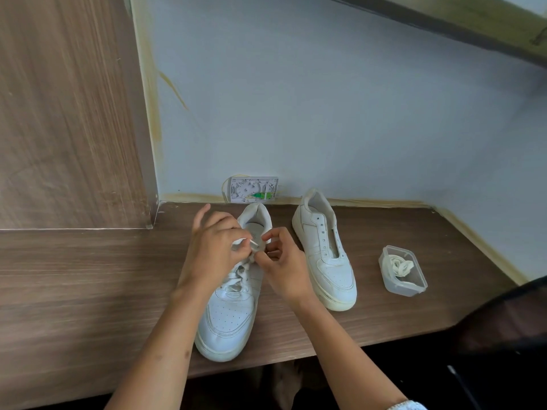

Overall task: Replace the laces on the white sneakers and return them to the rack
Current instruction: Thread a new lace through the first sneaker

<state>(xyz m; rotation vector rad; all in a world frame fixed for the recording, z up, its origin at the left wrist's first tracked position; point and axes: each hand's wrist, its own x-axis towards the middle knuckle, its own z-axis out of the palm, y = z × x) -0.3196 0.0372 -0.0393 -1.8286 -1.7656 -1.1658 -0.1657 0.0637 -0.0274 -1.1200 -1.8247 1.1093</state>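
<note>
Head view shows my left hand and right hand pinching lace ends over the near sneaker, toe toward me for reach; the unlaced sneaker waits beside the tub of laces.

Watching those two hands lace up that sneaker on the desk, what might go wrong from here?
Three risks, as I judge it:
1. The left hand and right hand both pinch the lace near the top eyelets; a slip might pull it back out.
2. The laced sneaker has its toe close to the desk edge, so a tug toward the person might drag it off.
3. The open tub holding another lace might get knocked by an elbow.
</note>
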